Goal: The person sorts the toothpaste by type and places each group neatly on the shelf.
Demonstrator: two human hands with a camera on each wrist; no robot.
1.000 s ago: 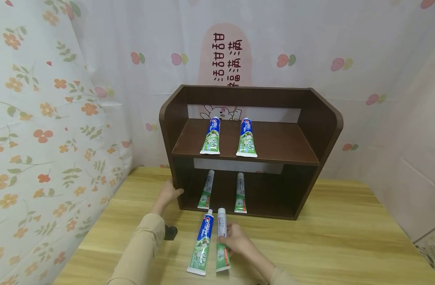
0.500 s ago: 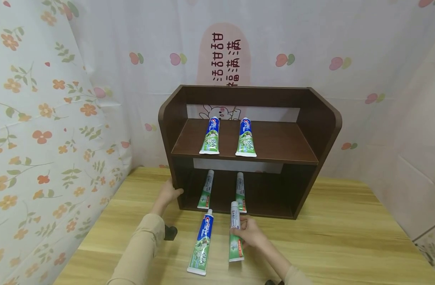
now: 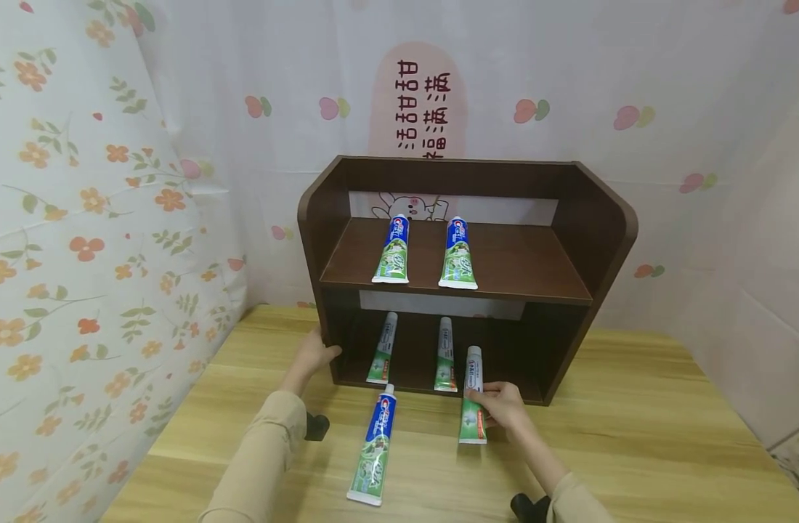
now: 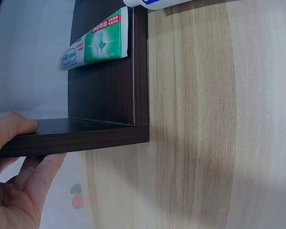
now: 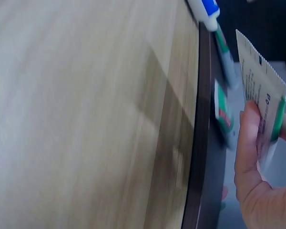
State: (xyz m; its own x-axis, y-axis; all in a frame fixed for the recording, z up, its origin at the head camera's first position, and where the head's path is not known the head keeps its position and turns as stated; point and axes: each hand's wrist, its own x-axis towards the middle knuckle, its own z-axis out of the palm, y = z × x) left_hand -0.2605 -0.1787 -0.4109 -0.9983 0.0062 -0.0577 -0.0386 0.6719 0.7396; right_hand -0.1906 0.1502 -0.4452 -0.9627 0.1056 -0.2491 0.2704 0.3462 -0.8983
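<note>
In the head view my right hand (image 3: pixel 506 407) pinches a grey-and-green toothpaste tube (image 3: pixel 473 428), cap end pointing into the lower shelf near its front edge. The right wrist view shows the back of this tube (image 5: pixel 262 88) between thumb and fingers. My left hand (image 3: pixel 312 357) grips the left side panel of the dark brown shelf (image 3: pixel 504 287); in the left wrist view, thumb and fingers lie on either side of the panel (image 4: pixel 86 139). Two similar tubes, a left one (image 3: pixel 382 349) and a middle one (image 3: pixel 445 356), lie on the lower shelf.
Two blue-and-green toothpaste tubes, one left (image 3: pixel 393 250) and one right (image 3: pixel 458 254), lie on the upper shelf. Another blue-and-green tube (image 3: pixel 373 450) lies on the wooden table (image 3: pixel 635 450) before the shelf. A patterned curtain (image 3: pixel 242 181) hangs behind.
My right hand has carried the grey-and-green tube from beside the blue-and-green one on the table, rightward and forward to the lower shelf's front edge. My left hand keeps its grip on the panel.
</note>
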